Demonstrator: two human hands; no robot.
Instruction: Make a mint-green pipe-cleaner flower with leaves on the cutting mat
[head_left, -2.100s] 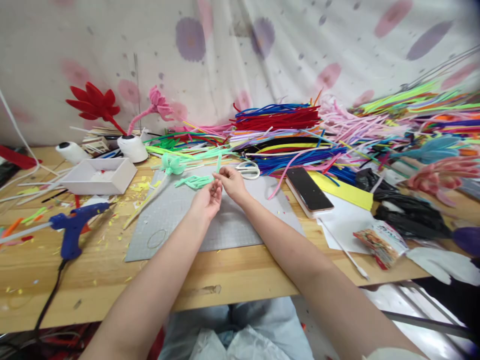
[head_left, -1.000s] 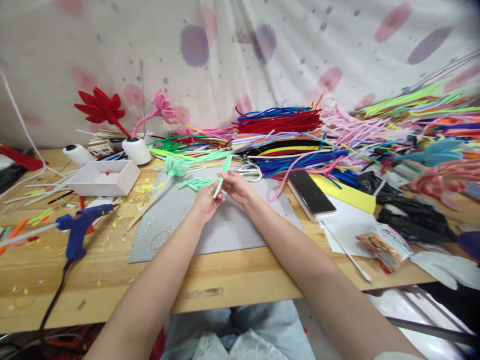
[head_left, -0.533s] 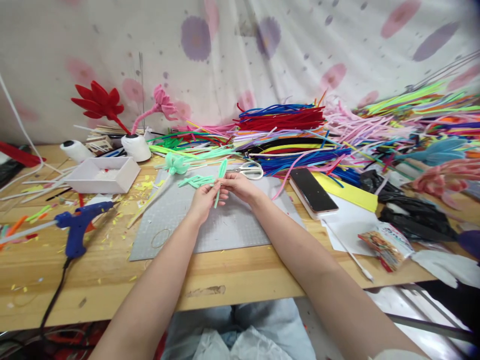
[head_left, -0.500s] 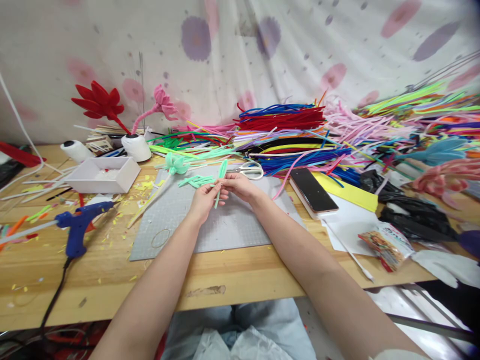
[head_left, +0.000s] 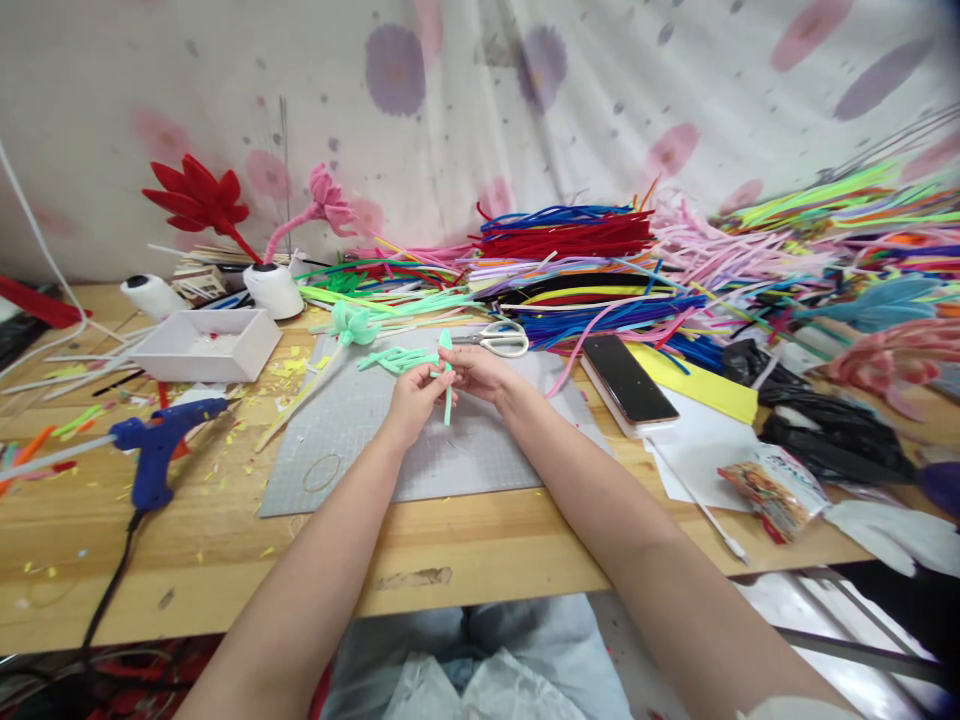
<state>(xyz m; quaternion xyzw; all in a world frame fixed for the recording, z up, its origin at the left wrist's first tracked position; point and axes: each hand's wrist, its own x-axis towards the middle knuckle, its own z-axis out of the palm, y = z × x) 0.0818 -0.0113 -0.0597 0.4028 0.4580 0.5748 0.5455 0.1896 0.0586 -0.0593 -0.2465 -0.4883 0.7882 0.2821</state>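
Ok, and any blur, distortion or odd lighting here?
Head view, overall: fairly even light; right side: coral flower looks soft and stretched, top corner dark; centre: left hand and right hand clearer, green piece lacking fine detail.

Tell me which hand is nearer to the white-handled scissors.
Right. The right hand is just below the white-handled scissors in the view, on their near side; the left hand is farther off, to their left and lower in the picture.
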